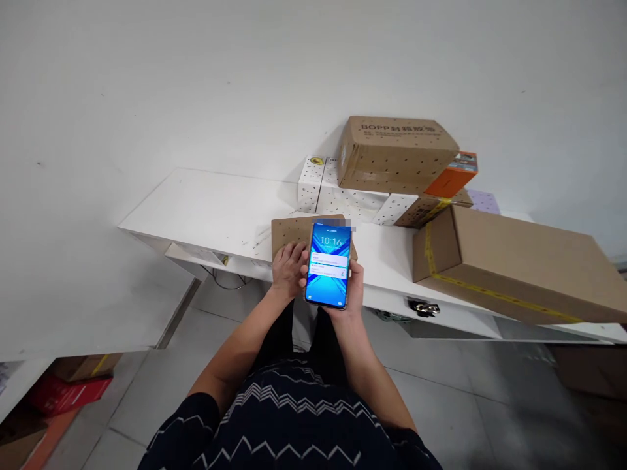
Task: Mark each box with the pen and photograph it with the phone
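Note:
A smartphone (328, 267) with a lit blue screen showing 10:16 is held upright in my right hand (353, 290), whose fingers wrap round its case from behind. My left hand (288, 264) lies with fingers spread on a flat brown cardboard piece or box (289, 230), just left of the phone. The cardboard rests at the front edge of the white table (220, 202), partly hidden behind the phone.
White speckled boxes (337, 199) stand at the wall, a brown carton (399, 153) on top, with an orange box (450, 181) beside it. A long carton with yellow tape (519, 261) lies at right. A metal latch (424, 307) sits on the table front.

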A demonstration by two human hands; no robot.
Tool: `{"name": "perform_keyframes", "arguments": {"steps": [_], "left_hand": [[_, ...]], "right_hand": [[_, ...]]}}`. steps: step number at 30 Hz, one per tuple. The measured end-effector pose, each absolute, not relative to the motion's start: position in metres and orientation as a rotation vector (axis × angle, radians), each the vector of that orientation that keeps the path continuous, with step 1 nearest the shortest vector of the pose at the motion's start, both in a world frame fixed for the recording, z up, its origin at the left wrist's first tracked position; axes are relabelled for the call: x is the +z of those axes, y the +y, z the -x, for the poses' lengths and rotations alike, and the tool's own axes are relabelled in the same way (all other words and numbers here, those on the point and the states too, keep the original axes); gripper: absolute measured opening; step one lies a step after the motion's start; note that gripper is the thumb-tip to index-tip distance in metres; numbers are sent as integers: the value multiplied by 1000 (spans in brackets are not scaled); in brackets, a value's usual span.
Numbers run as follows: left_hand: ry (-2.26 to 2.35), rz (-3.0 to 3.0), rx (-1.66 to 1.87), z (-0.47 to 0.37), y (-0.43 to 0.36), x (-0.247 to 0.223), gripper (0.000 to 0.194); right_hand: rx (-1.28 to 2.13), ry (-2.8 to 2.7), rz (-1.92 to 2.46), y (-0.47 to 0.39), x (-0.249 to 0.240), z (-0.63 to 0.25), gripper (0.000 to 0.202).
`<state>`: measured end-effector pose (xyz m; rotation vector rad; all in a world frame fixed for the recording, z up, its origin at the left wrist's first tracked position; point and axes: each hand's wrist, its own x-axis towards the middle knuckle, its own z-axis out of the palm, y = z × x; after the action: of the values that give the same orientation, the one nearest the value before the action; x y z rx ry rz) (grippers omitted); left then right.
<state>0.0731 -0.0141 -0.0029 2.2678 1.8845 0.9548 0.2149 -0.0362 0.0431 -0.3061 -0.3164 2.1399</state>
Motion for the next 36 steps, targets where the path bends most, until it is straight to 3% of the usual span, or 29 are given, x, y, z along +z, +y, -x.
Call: {"name": "perform_keyframes", "arguments": {"steps": [6, 13, 19, 28, 36], "left_hand": [[1991, -2517, 775, -78, -23, 8, 44], [1972, -2559, 682, -73, -23, 11, 45], [1954, -2587, 551, -69, -28, 20, 45], [2227, -2357, 421, -44, -27, 22, 49], [2738, -1866, 389, 50, -9, 30, 51]], "right_hand": [[1738, -410, 590, -33, 35, -281, 57], [696, -940, 1804, -11, -27, -351, 63], [170, -1444, 2291, 4, -51, -357, 58], [30, -1501, 2444, 11, -57, -349, 57], [-9, -1567, 2371, 24, -66, -345, 58]]}}
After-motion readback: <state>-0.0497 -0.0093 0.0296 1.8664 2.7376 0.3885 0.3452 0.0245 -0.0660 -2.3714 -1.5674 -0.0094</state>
